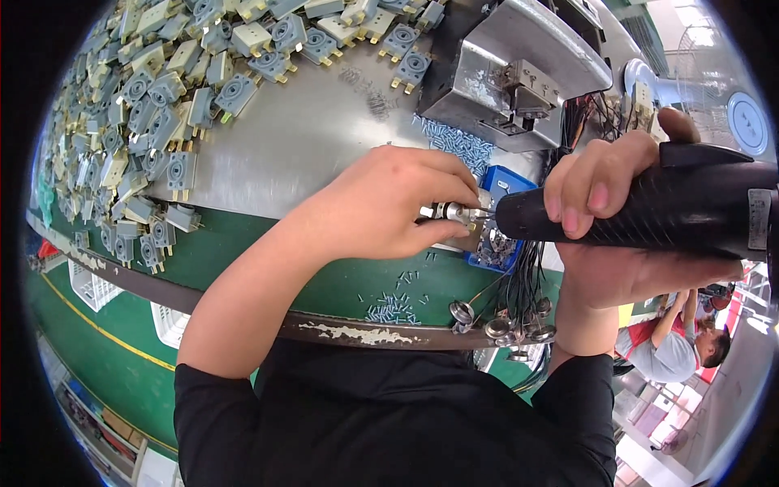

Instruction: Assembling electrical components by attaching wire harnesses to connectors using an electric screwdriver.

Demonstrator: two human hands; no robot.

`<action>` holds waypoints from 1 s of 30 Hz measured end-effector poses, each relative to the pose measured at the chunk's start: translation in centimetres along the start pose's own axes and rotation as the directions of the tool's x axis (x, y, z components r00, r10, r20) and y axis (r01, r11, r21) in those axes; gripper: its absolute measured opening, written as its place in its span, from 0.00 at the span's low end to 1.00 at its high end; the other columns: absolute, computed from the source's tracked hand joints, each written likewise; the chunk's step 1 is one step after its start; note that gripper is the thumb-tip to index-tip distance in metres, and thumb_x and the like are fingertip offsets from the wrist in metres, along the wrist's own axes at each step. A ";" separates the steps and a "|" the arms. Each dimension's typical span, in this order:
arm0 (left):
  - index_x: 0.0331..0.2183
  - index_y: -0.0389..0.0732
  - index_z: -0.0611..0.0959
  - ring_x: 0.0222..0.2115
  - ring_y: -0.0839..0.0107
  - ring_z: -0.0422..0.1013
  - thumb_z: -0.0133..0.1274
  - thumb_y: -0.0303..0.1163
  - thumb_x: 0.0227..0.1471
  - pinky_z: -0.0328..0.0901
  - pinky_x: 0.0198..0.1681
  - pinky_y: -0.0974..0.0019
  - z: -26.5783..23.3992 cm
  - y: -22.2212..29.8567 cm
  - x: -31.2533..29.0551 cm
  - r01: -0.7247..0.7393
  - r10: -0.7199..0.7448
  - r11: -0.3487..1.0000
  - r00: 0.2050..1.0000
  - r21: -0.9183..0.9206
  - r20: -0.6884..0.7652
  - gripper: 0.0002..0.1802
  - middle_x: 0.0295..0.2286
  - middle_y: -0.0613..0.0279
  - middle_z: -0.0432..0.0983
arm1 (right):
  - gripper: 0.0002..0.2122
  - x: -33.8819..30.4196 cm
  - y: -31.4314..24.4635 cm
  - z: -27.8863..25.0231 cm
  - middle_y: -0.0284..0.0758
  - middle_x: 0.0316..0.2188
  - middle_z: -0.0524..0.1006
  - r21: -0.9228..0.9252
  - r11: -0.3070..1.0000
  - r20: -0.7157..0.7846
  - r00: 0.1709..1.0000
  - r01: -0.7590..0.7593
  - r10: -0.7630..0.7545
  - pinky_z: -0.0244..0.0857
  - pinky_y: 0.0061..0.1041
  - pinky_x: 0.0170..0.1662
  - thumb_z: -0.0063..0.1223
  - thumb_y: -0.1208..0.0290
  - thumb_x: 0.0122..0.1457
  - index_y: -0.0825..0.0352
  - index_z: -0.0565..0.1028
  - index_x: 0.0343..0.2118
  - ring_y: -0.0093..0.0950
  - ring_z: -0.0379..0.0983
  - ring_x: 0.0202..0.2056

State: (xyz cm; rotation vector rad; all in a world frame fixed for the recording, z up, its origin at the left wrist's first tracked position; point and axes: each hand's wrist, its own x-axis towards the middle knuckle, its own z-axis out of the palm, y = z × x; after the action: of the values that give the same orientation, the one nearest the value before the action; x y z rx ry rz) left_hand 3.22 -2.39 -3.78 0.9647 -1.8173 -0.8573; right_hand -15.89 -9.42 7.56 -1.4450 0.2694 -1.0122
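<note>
My left hand [398, 199] is closed on a small silver cylindrical part [451, 212] with black and white bits, gripped between thumb and fingers. My right hand [604, 183] wraps round a thick black power screwdriver [682, 203] held almost level. The tool's nose points left, and its thin bit meets the small part or stops just short of it; I cannot tell which. Below and behind this spot lies a blue tray [510, 175] with small metal pieces in it, partly hidden by the hand and the tool.
Many grey and cream plug-like housings [162, 122] cover the bench's left and back. A metal fixture [511, 73] stands behind the tray, beside a heap of screws [456, 146]. More screws [393, 310] lie near the front edge, with wired round silver parts [499, 329]. Another person [669, 353] works at right.
</note>
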 end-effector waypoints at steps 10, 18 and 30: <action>0.39 0.39 0.89 0.41 0.55 0.80 0.67 0.36 0.48 0.74 0.46 0.57 0.0 0.2 0.1 0.016 -0.015 1.000 1.000 -0.017 0.008 0.16 0.41 0.59 0.84 | 0.53 -0.7 0.9 0.2 0.31 0.26 0.70 0.034 0.997 0.133 0.989 0.068 -0.072 0.67 0.29 0.27 0.46 0.16 0.47 0.64 0.63 0.59 0.24 0.69 0.21; 0.40 0.37 0.88 0.40 0.53 0.81 0.70 0.27 0.44 0.75 0.44 0.57 0.2 0.0 0.0 -0.012 0.012 1.000 1.000 -0.008 -0.006 0.17 0.40 0.55 0.84 | 0.49 -0.6 1.3 -0.7 0.31 0.26 0.71 -0.025 0.992 0.244 0.963 0.123 -0.114 0.67 0.29 0.26 0.47 0.16 0.48 0.63 0.64 0.55 0.25 0.69 0.20; 0.39 0.38 0.88 0.40 0.56 0.81 0.67 0.32 0.48 0.75 0.43 0.58 0.1 -0.1 -0.6 -0.006 0.006 1.000 1.000 -0.006 -0.023 0.15 0.40 0.58 0.84 | 0.58 -1.4 0.7 1.6 0.31 0.25 0.70 0.146 0.984 0.015 0.995 0.099 -0.103 0.67 0.29 0.24 0.45 0.15 0.46 0.65 0.59 0.67 0.25 0.69 0.19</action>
State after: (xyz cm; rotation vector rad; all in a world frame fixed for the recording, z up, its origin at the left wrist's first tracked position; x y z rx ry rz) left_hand 3.39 -1.89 -4.11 0.9611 -1.7959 -0.8441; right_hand -15.24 -7.46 6.67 -1.3477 0.1043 -1.0745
